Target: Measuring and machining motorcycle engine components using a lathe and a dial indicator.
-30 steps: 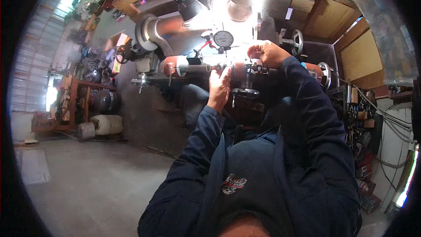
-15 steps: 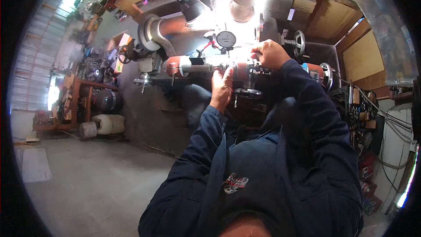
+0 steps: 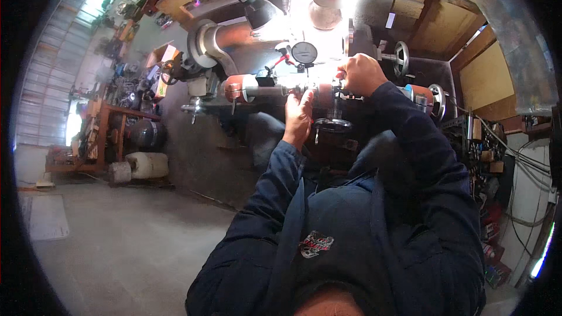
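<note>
Both Hands Hold Their Posts at a Workshop Machine

A person in a dark jacket works with two bare hands at the front edge of a machine (image 3: 234, 36). Compared with a second ago, the whole scene sits slightly farther right in view, while both hands keep nearly the same places along the work. The metal fitting (image 3: 355, 98) beneath the right hand (image 3: 364, 75), dark and plain to see then, now shows less of itself under the knuckles.

The left hand (image 3: 298, 118) reaches up from below, its thumb apart from the fingers and its tips against the inner end of a metal bar (image 3: 268, 91); glare hides whether they close around it. The right hand is curled, thumb and forefinger drawn close together above the fitting; what lies between them cannot be told.

The bar lies along the machine's front edge, running from a red-brown housing (image 3: 235, 89) on the left toward the left hand. A round dial gauge (image 3: 304, 53) stands just behind the bar. A second red-brown block (image 3: 325, 95) sits between the hands, with a handwheel (image 3: 332, 125) below it.
</note>
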Tool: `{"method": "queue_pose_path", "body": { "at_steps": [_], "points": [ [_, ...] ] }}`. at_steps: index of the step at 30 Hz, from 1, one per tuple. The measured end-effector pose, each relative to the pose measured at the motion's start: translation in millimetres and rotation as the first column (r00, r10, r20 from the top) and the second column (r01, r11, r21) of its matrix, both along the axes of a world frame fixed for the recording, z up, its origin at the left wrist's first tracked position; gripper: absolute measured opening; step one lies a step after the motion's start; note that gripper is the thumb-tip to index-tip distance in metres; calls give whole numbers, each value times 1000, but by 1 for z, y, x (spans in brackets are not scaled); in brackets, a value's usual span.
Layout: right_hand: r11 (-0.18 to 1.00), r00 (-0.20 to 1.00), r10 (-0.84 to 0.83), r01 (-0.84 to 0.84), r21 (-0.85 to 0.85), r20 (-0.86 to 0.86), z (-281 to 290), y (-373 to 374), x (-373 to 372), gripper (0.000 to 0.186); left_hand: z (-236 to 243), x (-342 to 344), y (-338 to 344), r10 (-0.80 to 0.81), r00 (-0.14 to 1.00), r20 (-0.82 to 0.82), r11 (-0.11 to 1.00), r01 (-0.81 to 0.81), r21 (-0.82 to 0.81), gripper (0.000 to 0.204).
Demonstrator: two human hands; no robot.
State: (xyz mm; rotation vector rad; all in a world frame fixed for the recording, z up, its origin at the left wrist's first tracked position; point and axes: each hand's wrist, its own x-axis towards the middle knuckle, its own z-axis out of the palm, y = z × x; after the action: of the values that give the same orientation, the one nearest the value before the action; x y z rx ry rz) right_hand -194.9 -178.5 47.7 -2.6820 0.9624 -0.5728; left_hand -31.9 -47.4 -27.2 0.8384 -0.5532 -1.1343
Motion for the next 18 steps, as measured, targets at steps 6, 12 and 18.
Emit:
{"method": "queue_pose_path", "body": {
  "at_steps": [6,12,18],
  "points": [
    [1000,1000,30,-30,0,1,5,2,-1,16,8,-3,2,52,994,101,998,-55,28,29],
    [1000,997,-18,18,-6,-69,5,4,5,16,-4,11,6,-31,953,300,978,-33,208,29],
    [999,994,7,-12,-47,-110,11,7,2,15,-8,12,7,-59,967,248,984,15,175,36]
  ]
}}
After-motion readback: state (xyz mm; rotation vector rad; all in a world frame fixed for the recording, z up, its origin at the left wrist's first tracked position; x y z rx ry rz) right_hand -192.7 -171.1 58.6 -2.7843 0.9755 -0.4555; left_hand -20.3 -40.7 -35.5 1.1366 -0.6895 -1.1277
